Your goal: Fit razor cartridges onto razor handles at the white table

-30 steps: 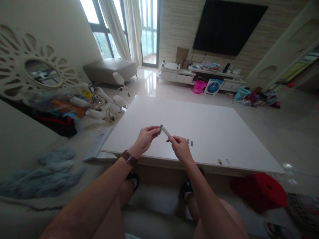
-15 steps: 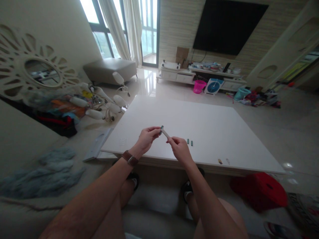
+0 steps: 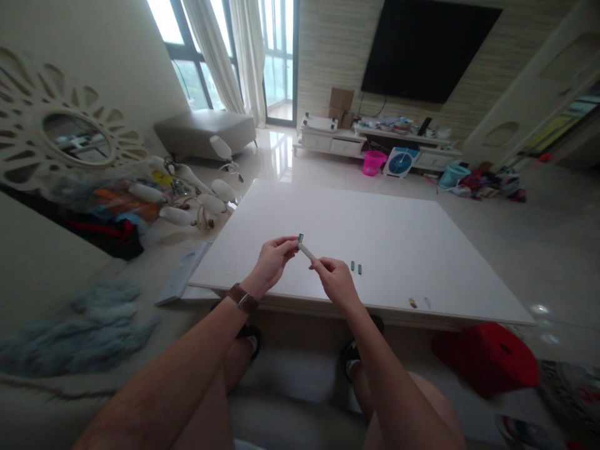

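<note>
The person sits at the white table [image 3: 398, 237], both hands out over its near half. The left hand [image 3: 272, 265], with a brown watch [image 3: 242, 298] at the wrist, has thumb and fingers pinched together on a small green piece [image 3: 300, 237], whose top end pokes out past the fingertips. The right hand [image 3: 336, 280] is clamped on the lower end of a pale stick [image 3: 307, 252], thumb against fingers. The stick slants up to the left and its far end meets the green piece; from where I stand I can't tell whether the two are joined. Just beyond the right hand, on its right, two green strips [image 3: 360, 269] lie side by side, a little apart. Nearer the table's front edge, farther right, are a yellowish scrap [image 3: 412, 302] and a clear bit [image 3: 427, 302] next to it.
</note>
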`<state>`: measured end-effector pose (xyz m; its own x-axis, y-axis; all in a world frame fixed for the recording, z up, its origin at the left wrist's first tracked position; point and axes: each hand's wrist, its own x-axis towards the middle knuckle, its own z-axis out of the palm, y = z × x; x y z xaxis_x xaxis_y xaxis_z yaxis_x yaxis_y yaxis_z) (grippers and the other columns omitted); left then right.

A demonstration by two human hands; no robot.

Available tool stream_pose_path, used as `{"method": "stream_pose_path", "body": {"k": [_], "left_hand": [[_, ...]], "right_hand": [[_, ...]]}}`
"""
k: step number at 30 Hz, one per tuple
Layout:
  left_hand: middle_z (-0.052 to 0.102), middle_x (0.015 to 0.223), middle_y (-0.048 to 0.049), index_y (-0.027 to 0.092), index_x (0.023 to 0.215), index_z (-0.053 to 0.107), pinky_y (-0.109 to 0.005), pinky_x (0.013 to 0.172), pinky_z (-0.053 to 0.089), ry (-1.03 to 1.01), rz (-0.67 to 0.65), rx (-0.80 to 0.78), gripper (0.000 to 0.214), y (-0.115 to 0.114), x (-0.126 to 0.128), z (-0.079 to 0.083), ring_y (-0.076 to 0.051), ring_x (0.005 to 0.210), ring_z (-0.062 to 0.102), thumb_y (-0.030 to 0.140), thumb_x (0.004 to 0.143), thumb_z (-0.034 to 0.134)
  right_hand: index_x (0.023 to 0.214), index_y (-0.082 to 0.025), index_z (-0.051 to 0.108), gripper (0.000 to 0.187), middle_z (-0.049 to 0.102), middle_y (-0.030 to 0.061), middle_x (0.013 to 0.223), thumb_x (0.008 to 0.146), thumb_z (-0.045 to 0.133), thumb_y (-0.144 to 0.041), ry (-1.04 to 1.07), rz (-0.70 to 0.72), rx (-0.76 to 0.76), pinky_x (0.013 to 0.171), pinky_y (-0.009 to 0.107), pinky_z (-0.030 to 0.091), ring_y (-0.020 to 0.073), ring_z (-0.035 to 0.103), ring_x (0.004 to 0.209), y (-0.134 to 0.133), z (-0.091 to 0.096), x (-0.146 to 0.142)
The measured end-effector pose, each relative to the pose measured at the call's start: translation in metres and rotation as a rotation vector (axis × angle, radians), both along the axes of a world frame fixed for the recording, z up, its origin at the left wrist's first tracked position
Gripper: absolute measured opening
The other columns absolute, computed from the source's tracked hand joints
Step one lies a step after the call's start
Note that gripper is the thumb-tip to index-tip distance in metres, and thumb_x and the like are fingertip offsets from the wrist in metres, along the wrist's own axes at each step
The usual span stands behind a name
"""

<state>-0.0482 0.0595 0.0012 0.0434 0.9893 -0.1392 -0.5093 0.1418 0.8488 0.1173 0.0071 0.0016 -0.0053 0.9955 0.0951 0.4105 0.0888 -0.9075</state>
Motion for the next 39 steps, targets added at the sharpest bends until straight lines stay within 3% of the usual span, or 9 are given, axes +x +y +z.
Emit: {"method": "stream_pose_path", "body": {"k": [15,24,35,39], "left_hand": [[0.068,0.074,-0.006,0.011,0.077,0.076,-0.025,0.067,0.041,0.033,-0.097,0.01,0.024,-0.0046,0.0027,0.002,-0.011,0.068,0.056,0.022,0.058,0.085],[0.069,0.077,-0.0064,0.012,0.079,0.077,-0.026,0.068,0.042,0.044,-0.095,0.02,0.023,-0.005,0.0024,0.0007,-0.012,0.071,0.056,0.024,0.06,0.085],[0.069,0.076,-0.0064,0.011,0.076,0.076,-0.026,0.068,0.043,-0.004,-0.089,-0.007,0.023,-0.0041,0.0034,0.0006,-0.012,0.069,0.056,0.022,0.058,0.085],[0.069,0.078,-0.0072,0.011,0.08,0.077,-0.026,0.069,0.042,0.024,-0.136,0.013,0.023,-0.005,0.0031,-0.0008,-0.012,0.07,0.056,0.022,0.061,0.084]], "right_hand": [[0.082,-0.016,0.076,0.045,0.044,-0.0031,0.053,0.091,0.054,-0.055,0.033,-0.088,0.038,0.05,0.026,0.026,0.0132,0.039,0.051,0.0022,-0.0013,0.0008],[0.071,-0.018,0.067,0.042,0.042,-0.0029,0.054,0.091,0.054,-0.052,0.056,-0.186,0.082,0.05,0.027,0.025,0.0132,0.038,0.052,0.0,0.0041,0.0005],[0.066,-0.017,0.067,0.044,0.041,-0.0033,0.05,0.091,0.053,-0.051,-0.015,-0.08,0.048,0.05,0.027,0.024,0.0128,0.038,0.051,-0.0013,0.0034,-0.0026],[0.068,-0.017,0.065,0.043,0.041,-0.0033,0.053,0.092,0.052,-0.051,0.022,-0.207,0.118,0.051,0.027,0.024,0.0129,0.037,0.053,0.0005,0.0027,-0.0015]]}}
